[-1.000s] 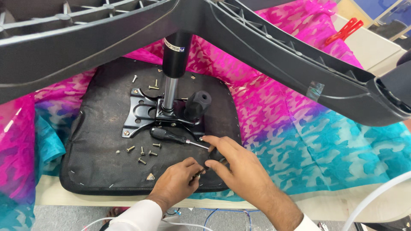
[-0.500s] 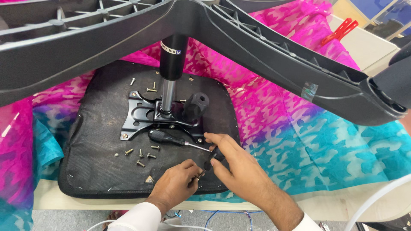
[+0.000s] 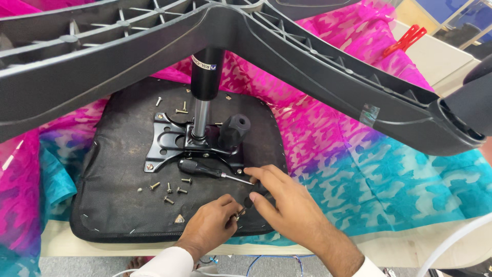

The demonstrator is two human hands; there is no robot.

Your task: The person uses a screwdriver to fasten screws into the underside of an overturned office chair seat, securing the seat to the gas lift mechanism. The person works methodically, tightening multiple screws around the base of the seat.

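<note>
The chair base [image 3: 307, 66] arches overhead and its column [image 3: 205, 97] rises from the plate [image 3: 174, 143], blocking the seat's [image 3: 113, 169] middle, while loose screws [image 3: 169, 190] and a screwdriver [image 3: 210, 170] clutter the front, leaving bare fabric at the left.

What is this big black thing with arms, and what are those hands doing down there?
The picture comes from a camera worn on a person's head, looking down at their own two hands. The big black arms across the top are the star-shaped base of an office chair turned upside down. Its post goes down into a metal plate on the underside of the black seat. The seat lies on a pink and blue cloth. A black-handled screwdriver and loose screws rest on the seat. The left hand pinches something small, maybe a screw, though it is too small to tell. The right hand touches the seat beside it, near the screwdriver's tip.
</note>
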